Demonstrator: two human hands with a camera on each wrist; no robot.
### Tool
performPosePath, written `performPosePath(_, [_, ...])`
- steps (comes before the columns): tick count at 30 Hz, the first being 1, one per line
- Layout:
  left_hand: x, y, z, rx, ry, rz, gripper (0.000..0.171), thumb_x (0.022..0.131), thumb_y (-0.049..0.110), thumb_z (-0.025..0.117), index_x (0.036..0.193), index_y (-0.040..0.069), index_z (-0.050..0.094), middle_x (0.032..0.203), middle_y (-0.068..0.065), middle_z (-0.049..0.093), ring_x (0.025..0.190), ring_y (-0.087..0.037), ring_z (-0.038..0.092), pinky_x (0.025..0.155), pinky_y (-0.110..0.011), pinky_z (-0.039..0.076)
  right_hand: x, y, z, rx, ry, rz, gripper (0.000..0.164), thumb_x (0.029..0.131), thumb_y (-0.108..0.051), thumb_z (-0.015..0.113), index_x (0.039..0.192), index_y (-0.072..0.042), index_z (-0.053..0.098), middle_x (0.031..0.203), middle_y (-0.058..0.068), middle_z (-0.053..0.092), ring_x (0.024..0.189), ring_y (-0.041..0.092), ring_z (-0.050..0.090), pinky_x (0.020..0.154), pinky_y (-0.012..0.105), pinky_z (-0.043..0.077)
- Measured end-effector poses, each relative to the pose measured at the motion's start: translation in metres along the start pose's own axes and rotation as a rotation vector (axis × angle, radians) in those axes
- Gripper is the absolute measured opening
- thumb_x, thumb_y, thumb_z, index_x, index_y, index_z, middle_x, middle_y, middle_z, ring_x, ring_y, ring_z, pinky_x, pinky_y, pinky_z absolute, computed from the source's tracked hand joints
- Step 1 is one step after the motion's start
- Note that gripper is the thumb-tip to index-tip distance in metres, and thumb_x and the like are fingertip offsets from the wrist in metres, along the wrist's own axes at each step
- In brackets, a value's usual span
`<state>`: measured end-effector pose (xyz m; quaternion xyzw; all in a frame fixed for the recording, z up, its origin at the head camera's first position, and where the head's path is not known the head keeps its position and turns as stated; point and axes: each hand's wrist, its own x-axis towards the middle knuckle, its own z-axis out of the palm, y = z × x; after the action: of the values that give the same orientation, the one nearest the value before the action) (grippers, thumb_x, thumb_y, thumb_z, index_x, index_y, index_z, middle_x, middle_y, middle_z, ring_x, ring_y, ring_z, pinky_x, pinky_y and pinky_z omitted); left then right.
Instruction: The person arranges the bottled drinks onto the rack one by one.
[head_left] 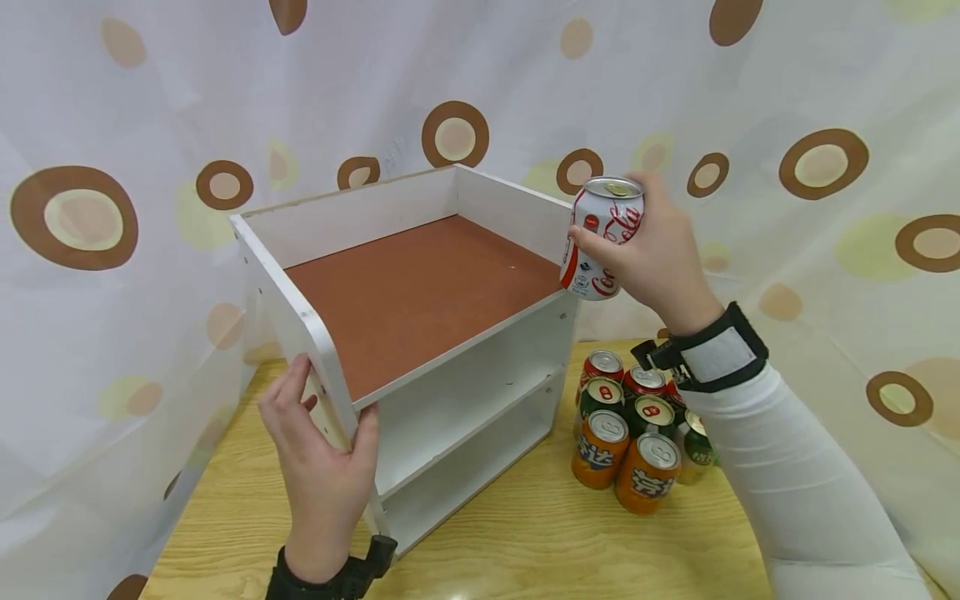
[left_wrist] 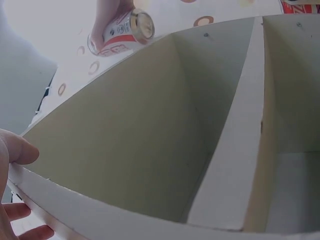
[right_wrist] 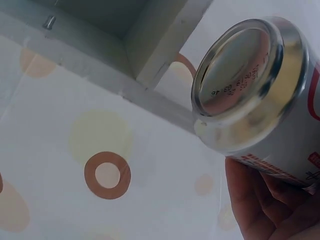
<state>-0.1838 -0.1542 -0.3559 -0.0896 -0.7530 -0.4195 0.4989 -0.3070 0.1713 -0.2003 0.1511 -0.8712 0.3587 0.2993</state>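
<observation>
The work looks barely begun: the right hand [head_left: 663,254] grips one white can [head_left: 600,246], raised near the shelf's [head_left: 427,296] top right corner, not yet set down. The left hand [head_left: 322,471] clasps the left side panel [head_left: 288,287]. The other cans [head_left: 654,412], standing grouped on the surface [head_left: 540,533], seemingly remain.

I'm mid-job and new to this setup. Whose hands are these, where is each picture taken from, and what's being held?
There's no robot: a person works bare-handed, with a camera on the head and one on each wrist. The head view looks forward and down. There, the left hand grips the edge of a white shelf, while the right hand holds a silver-and-red can. The left wrist view looks into the shelf's compartments; the right wrist view shows that can's underside up close. A group of drinks stands on the wooden table.
</observation>
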Motion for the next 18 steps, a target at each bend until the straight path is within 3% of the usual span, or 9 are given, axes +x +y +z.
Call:
performPosePath(7, [0.0, 0.0, 0.0, -0.003, 0.021, 0.012, 0.076, 0.083, 0.01, 0.069, 0.151, 0.002, 0.036, 0.134, -0.03, 0.04, 0.134, -0.034, 0.04, 0.094, -0.044, 0.038, 0.004, -0.01, 0.013, -0.017, -0.024, -0.023, 0.072, 0.087, -0.044, 0.078, 0.138, -0.005, 0.045, 0.102, 0.016, 0.069, 0.076, 0.027, 0.066, 0.056, 0.016, 0.048])
performPosePath(18, [0.0, 0.0, 0.001, -0.004, 0.011, -0.007, 0.077, 0.083, 0.008, 0.069, 0.152, 0.003, 0.035, 0.134, -0.03, 0.039, 0.135, -0.035, 0.04, 0.095, -0.043, 0.037, 0.009, -0.019, 0.031, -0.049, -0.05, -0.025, 0.074, 0.086, -0.048, 0.076, 0.138, -0.007, 0.044, 0.101, 0.014, 0.069, 0.076, 0.027, 0.068, 0.059, 0.027, 0.051])
